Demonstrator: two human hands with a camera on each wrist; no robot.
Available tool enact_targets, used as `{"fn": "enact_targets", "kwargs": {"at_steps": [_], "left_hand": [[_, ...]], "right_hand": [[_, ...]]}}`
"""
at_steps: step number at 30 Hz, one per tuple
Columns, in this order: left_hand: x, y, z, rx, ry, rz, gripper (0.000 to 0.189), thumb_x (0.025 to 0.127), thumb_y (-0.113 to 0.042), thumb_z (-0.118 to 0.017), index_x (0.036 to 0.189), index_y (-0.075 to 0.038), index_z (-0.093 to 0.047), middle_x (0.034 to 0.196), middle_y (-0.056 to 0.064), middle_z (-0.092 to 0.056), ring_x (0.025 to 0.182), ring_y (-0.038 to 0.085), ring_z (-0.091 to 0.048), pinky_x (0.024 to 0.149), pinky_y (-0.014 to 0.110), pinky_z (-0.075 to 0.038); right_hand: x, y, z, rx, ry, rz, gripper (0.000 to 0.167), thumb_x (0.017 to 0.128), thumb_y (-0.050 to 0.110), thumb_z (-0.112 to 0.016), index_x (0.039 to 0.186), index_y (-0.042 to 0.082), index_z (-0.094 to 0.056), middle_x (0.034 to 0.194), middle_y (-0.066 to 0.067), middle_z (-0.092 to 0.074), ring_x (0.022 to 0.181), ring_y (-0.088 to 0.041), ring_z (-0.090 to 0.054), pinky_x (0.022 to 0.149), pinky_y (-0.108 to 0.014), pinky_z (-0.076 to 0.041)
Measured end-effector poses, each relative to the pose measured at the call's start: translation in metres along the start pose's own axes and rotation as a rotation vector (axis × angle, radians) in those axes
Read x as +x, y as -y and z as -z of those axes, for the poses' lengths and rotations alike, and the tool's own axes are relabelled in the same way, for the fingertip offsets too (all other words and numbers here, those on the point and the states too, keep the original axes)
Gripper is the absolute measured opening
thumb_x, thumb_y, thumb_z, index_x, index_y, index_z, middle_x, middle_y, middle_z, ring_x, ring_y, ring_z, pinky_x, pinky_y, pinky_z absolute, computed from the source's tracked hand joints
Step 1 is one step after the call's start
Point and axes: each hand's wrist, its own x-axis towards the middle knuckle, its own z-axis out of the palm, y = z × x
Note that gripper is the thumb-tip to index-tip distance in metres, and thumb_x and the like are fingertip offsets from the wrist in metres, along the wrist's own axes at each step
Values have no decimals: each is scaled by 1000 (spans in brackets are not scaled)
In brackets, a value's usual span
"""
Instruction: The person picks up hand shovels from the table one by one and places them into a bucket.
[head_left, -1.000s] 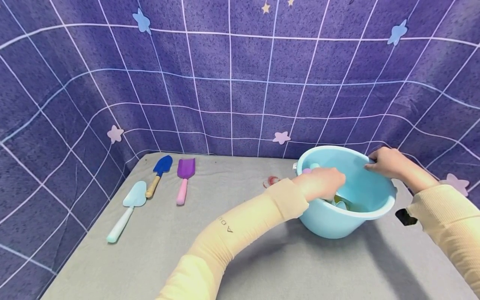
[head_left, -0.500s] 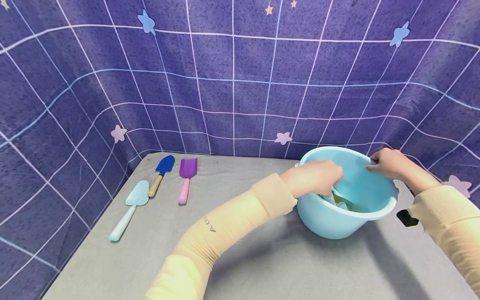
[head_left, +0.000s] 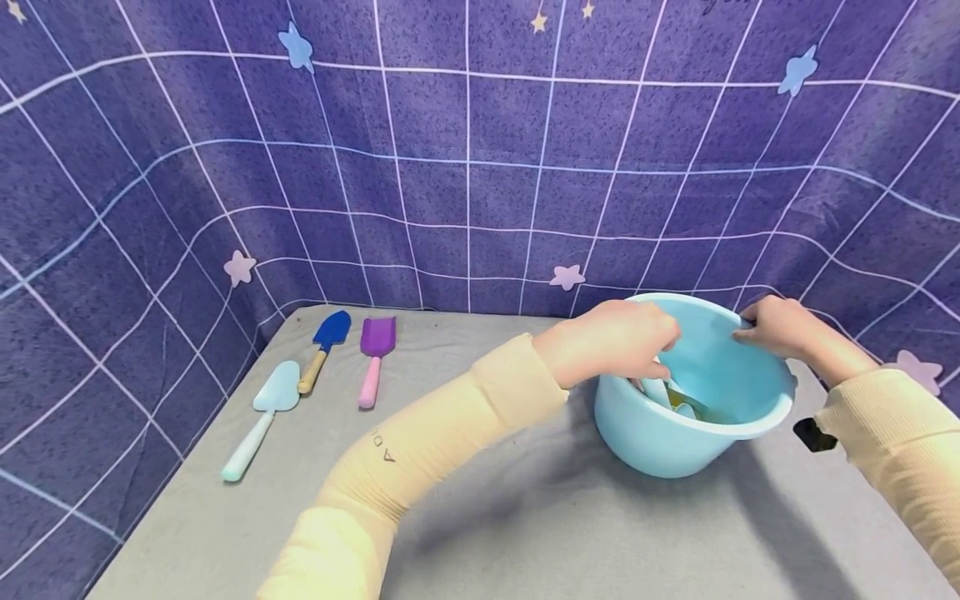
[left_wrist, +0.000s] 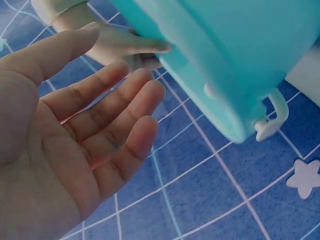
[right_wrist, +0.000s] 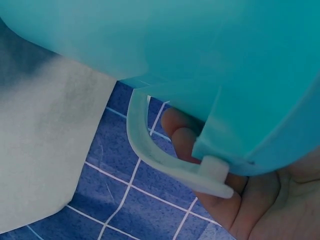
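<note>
A light-blue bucket (head_left: 667,454) stands at the right of the table, with several toys in it, among them a pale-blue piece (head_left: 654,392) and something yellow (head_left: 693,404). My left hand (head_left: 615,337) hovers over its near-left rim. In the left wrist view the left palm (left_wrist: 85,130) faces the camera with loosely bent fingers and nothing in them. The bucket's far-right rim is gripped by my right hand (head_left: 776,325). From the right wrist, its fingers (right_wrist: 182,137) curl around the rim beside the pale handle (right_wrist: 155,152).
On the left of the grey-covered table (head_left: 450,500) lie a pale-blue trowel (head_left: 262,421), a blue trowel with a wooden handle (head_left: 326,346) and a purple shovel with a pink handle (head_left: 375,350). A purple gridded curtain (head_left: 465,192) hangs behind.
My left hand has drawn up and leftward from inside the bucket to its rim, uncovering more of the toys. My right hand and the bucket have stayed put.
</note>
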Motion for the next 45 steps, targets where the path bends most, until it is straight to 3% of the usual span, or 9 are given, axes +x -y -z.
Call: {"fn": "enact_targets", "kwargs": {"at_steps": [4,10,15,20,23,31,35,45], "left_hand": [[-14,5,5,9,-42,8,24,91,-37,-58,107,-19,-60,102,-10,-58,89,6,-55,74,28,-47],[-41,20,6,12,-183,8,17,92,-33,-56,94,-16,-60,85,-7,-52,77,8,-49,67,27,-44],[-65,35,10,28,-275,51,21,91,-35,-58,101,-17,-64,93,-4,-60,85,11,-57,74,30,-48],[-85,52,9,44,-380,90,26,90,-33,-58,109,-17,-64,108,-4,-63,104,15,-60,85,32,-49],[-96,62,5,55,-433,95,27,90,-32,-58,110,-15,-64,109,-2,-64,104,17,-59,87,33,-47],[-117,84,-19,127,-564,121,26,89,-27,-58,107,-11,-65,104,2,-64,97,21,-56,79,35,-41],[-125,99,-35,163,-616,136,27,88,-25,-59,108,-9,-64,106,4,-63,99,23,-55,82,38,-42],[-152,133,-81,173,-598,231,38,85,-24,-63,117,-5,-58,113,10,-59,104,29,-54,83,46,-42]], "right_hand": [[0,0,0,5,5,-10,22,84,16,-63,67,4,-55,57,2,-47,54,-16,-46,52,-30,-36],[1,1,0,4,10,-15,22,84,16,-63,68,3,-56,58,1,-48,55,-17,-46,52,-30,-36],[1,-1,1,-2,3,-10,25,85,16,-63,64,6,-52,57,2,-45,54,-16,-44,52,-29,-35],[-1,-2,1,14,3,-18,24,85,17,-63,65,6,-53,56,2,-46,52,-16,-45,51,-29,-36],[-2,-2,1,24,7,-20,24,85,17,-63,66,6,-55,56,2,-47,52,-16,-46,51,-30,-37],[-4,-1,1,22,8,-23,25,85,17,-62,64,8,-52,56,2,-46,52,-15,-45,51,-29,-36],[-4,-1,2,21,12,-23,23,85,17,-62,66,6,-54,57,1,-47,53,-15,-46,51,-29,-37],[-2,1,-1,25,1,-13,26,85,17,-63,63,8,-50,56,2,-45,53,-15,-43,51,-29,-35]]}}
